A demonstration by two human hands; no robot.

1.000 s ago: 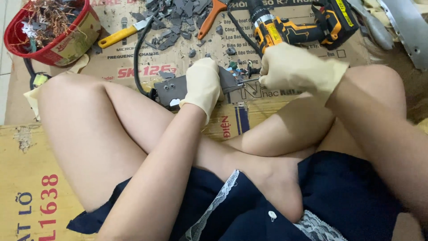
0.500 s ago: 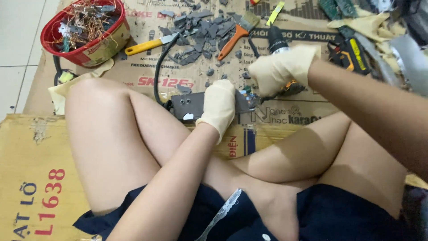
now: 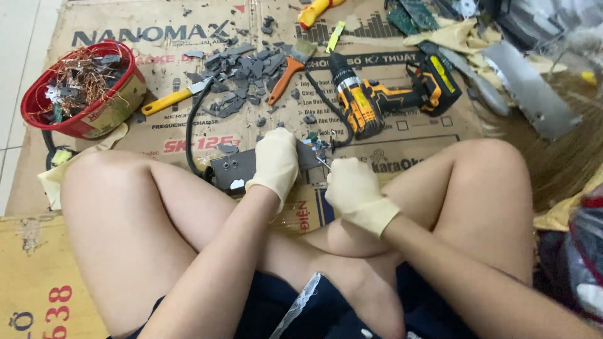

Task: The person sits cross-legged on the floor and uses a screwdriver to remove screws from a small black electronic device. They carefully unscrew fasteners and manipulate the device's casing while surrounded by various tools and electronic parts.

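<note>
Flattened cardboard [image 3: 157, 125] on the floor carries a dark metal electronics box [image 3: 242, 168] at frame centre, pinned under the gloved left hand [image 3: 274, 162] to steady it, while the right hand [image 3: 353, 188] is closed on a thin tool.

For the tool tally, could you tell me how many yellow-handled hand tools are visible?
2: one yellow-handled tool beside the red basket, one yellow-handled tool at the top edge. Others may hide under clutter.

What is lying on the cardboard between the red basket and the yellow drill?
In the head view, between the red basket and the drill lie a yellow-handled screwdriver, grey broken bits and an orange-handled tool.
</note>
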